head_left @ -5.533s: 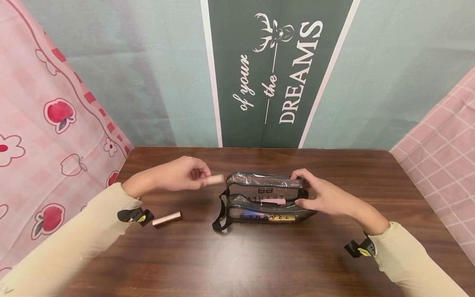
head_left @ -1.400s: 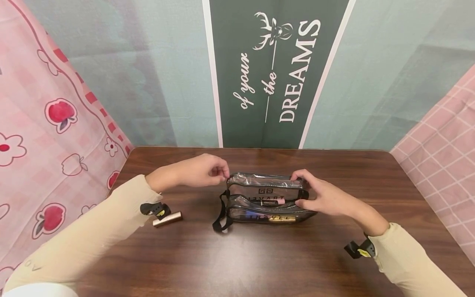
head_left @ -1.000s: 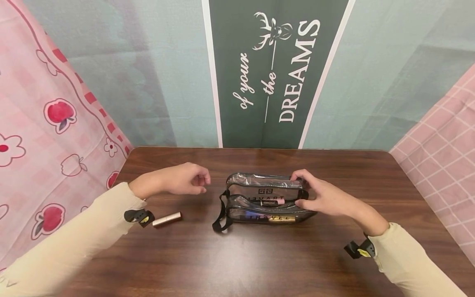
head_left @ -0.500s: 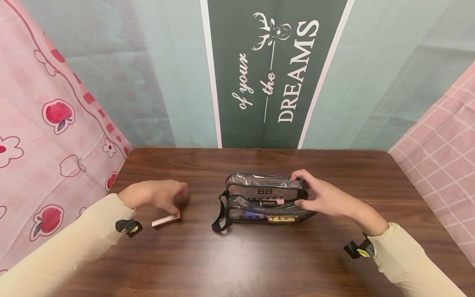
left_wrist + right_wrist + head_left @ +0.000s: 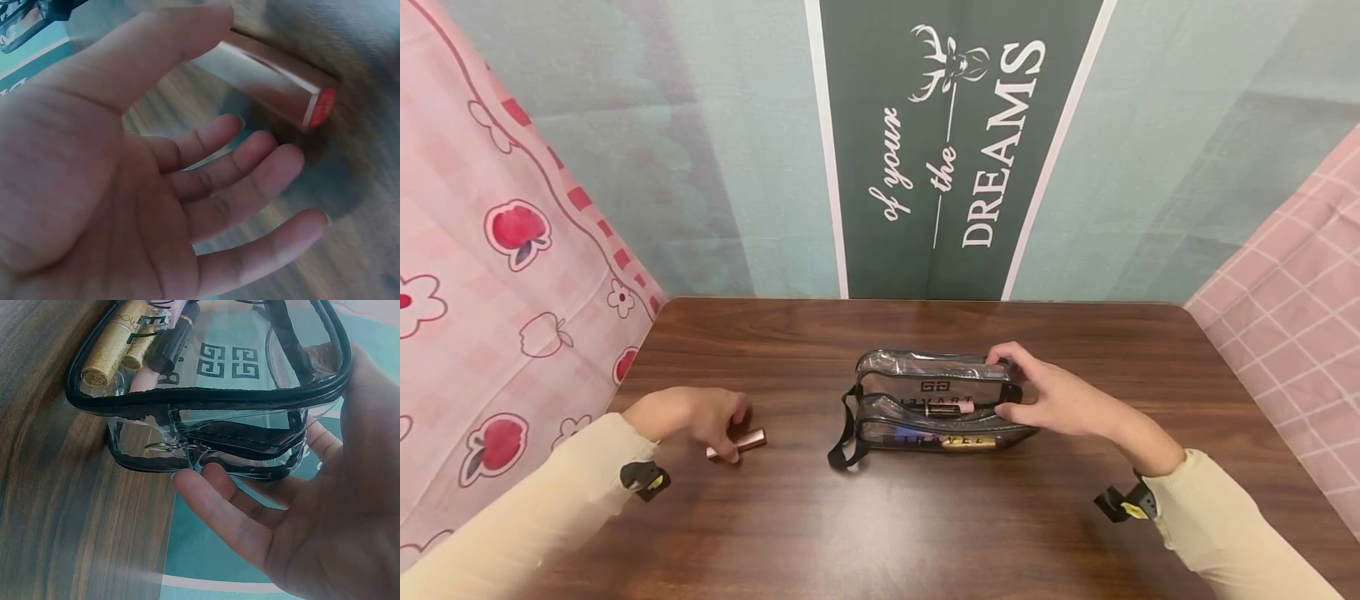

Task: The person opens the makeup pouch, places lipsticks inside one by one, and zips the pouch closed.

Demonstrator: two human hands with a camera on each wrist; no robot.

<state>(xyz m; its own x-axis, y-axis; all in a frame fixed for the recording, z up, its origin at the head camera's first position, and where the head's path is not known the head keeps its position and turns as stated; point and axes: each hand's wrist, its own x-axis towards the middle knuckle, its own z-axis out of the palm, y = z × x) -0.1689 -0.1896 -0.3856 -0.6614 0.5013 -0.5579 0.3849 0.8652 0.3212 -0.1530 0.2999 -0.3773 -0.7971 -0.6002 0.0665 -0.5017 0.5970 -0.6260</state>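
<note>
A rose-gold lipstick tube (image 5: 752,438) lies on the table at the left; its red end (image 5: 323,107) shows in the left wrist view. My left hand (image 5: 711,421) is over it, thumb (image 5: 206,28) right at the tube's side and the other fingers loosely bent and apart from it. My right hand (image 5: 1052,402) grips the right end of a clear, black-trimmed cosmetic bag (image 5: 880,404), thumb on the near side, fingers at the far side. The bag's top is unzipped. Inside lie gold tubes (image 5: 109,353) and a black tube with a pink end (image 5: 951,408).
The brown wooden table (image 5: 880,517) reaches back to a teal and green printed cloth (image 5: 940,250). A black strap loop (image 5: 847,454) hangs off the bag's left end. Pink patterned cloths stand at both sides, the left one (image 5: 572,333) close to the left arm.
The small beige tube my left hand held 5.5 seconds ago is gone from it. That hand has moved from the bag left and nearer to the lipstick. The right hand stays on the bag.
</note>
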